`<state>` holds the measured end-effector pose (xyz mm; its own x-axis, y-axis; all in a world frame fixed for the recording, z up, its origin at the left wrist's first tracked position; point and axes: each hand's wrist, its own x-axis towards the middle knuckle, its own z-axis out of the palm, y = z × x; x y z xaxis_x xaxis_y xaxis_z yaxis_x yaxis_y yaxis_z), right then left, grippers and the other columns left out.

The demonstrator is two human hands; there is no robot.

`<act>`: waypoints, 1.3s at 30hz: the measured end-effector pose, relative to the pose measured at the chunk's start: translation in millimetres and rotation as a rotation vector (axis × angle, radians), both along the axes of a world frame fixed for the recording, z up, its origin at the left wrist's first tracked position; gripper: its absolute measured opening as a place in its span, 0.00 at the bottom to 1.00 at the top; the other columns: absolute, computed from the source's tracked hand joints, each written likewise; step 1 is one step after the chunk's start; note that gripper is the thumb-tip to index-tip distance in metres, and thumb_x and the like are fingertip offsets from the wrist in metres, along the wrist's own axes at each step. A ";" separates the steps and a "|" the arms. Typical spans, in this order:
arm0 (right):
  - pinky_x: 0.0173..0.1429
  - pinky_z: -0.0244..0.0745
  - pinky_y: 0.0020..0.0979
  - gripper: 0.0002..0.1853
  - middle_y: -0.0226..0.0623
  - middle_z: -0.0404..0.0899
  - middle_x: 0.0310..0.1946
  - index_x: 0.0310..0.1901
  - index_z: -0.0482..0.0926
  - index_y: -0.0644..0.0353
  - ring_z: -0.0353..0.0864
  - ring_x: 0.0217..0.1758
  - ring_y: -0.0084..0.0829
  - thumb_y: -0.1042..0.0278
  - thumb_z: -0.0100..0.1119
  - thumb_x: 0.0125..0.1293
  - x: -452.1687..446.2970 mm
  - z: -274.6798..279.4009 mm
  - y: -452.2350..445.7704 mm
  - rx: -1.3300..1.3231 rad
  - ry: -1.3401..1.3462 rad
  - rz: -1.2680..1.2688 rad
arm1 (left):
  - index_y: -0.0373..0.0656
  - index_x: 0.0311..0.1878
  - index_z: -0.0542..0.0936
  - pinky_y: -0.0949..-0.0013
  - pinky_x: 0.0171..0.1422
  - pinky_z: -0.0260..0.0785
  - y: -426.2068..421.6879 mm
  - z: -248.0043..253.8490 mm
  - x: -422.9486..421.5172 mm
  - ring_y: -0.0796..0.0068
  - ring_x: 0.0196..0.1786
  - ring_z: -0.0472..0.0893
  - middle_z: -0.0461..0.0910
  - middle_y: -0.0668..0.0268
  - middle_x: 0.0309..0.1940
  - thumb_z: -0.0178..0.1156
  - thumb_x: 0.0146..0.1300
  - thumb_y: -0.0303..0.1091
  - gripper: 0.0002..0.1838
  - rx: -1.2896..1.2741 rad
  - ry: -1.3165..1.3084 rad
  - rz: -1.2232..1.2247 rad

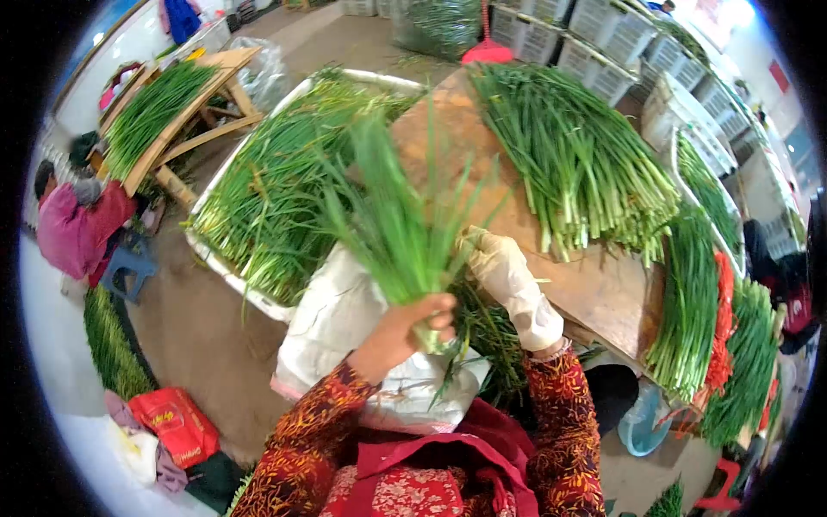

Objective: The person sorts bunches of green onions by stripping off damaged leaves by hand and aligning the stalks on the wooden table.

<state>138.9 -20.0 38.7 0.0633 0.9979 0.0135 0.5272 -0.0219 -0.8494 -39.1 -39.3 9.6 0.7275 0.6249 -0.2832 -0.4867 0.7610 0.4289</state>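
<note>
A bunch of green stalks is standing, leaves upward and blurred, at the centre of the frame. The left hand is gripping it around the pale lower ends; the gloved right hand is hovering just beside it, and whether its fingers are closing on anything I cannot tell. A white covering is lying below the bunch. Upper right of centre, a larger pile is resting on a wooden board. Left of centre, loose greens are filling a white crate. At far left, another person is sitting.
</note>
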 end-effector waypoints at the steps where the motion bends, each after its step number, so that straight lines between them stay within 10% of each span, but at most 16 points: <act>1: 0.29 0.70 0.27 0.16 0.36 0.78 0.24 0.38 0.77 0.64 0.75 0.23 0.27 0.57 0.49 0.64 4.5 13.1 -7.1 -0.102 0.086 -0.043 | 0.37 0.41 0.73 0.70 0.37 0.66 3.8 -6.9 -8.2 0.77 0.28 0.68 0.65 0.72 0.22 0.54 0.61 0.35 0.11 0.147 -0.134 0.070; 6: 0.41 0.72 0.27 0.15 0.41 0.80 0.34 0.39 0.78 0.60 0.79 0.37 0.27 0.57 0.51 0.63 35.2 8.1 -40.4 -0.023 -0.472 0.143 | 0.46 0.61 0.61 0.70 0.42 0.70 38.9 43.8 -10.5 0.81 0.32 0.72 0.72 0.71 0.30 0.59 0.59 0.34 0.28 0.359 -0.216 0.607; 9: 0.36 0.72 0.30 0.13 0.41 0.80 0.28 0.36 0.78 0.57 0.80 0.30 0.34 0.56 0.57 0.59 68.0 9.3 -32.8 0.232 -0.200 -0.360 | 0.43 0.62 0.60 0.69 0.43 0.70 53.2 34.2 0.3 0.81 0.33 0.72 0.72 0.71 0.32 0.59 0.59 0.36 0.29 0.307 -0.278 0.427; 12: 0.25 0.70 0.35 0.15 0.41 0.76 0.17 0.26 0.74 0.60 0.78 0.22 0.40 0.55 0.60 0.56 87.2 54.3 -17.6 0.191 -0.904 -0.451 | 0.47 0.53 0.68 0.69 0.43 0.66 41.4 18.0 19.7 0.83 0.31 0.69 0.70 0.75 0.28 0.57 0.61 0.39 0.19 0.217 -0.209 0.249; 17: 0.25 0.70 0.38 0.16 0.42 0.76 0.17 0.26 0.74 0.59 0.77 0.20 0.43 0.53 0.60 0.54 107.7 29.5 -9.6 0.170 -0.964 -0.434 | 0.45 0.45 0.69 0.70 0.40 0.65 29.6 -3.1 42.4 0.81 0.32 0.69 0.70 0.73 0.31 0.56 0.61 0.33 0.11 0.069 -0.276 0.173; 26: 0.25 0.70 0.38 0.13 0.40 0.76 0.16 0.26 0.74 0.55 0.78 0.20 0.41 0.55 0.60 0.54 100.7 24.3 -16.4 0.168 -0.925 -0.465 | 0.43 0.42 0.73 0.70 0.37 0.71 14.5 -7.4 60.2 0.78 0.33 0.75 0.76 0.67 0.34 0.60 0.58 0.30 0.10 0.032 -0.106 0.115; 29: 0.24 0.69 0.28 0.10 0.33 0.75 0.15 0.28 0.75 0.58 0.74 0.17 0.26 0.61 0.56 0.60 74.2 35.1 -38.6 0.126 -0.577 -0.352 | 0.43 0.43 0.72 0.73 0.37 0.70 16.1 -3.6 63.1 0.79 0.33 0.75 0.75 0.68 0.36 0.59 0.58 0.30 0.11 0.092 -0.071 0.127; 34: 0.28 0.70 0.36 0.11 0.44 0.77 0.24 0.33 0.76 0.54 0.77 0.27 0.43 0.58 0.61 0.54 16.3 22.1 -73.7 0.064 -0.377 -0.178 | 0.42 0.47 0.73 0.74 0.42 0.72 12.6 -8.8 71.9 0.80 0.38 0.76 0.76 0.70 0.40 0.60 0.58 0.30 0.14 0.237 0.098 0.180; 39: 0.36 0.71 0.28 0.12 0.36 0.76 0.23 0.37 0.76 0.60 0.77 0.29 0.27 0.60 0.59 0.59 15.9 16.3 -72.1 0.050 0.074 -0.180 | 0.40 0.43 0.75 0.76 0.42 0.69 7.1 -19.7 64.0 0.82 0.37 0.76 0.77 0.71 0.37 0.62 0.56 0.29 0.12 0.201 0.102 0.152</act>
<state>154.8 -92.1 55.0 0.2430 0.9687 0.0514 0.4551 -0.0670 -0.8879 25.0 -32.2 -10.1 0.5954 0.7758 -0.2091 -0.5356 0.5772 0.6165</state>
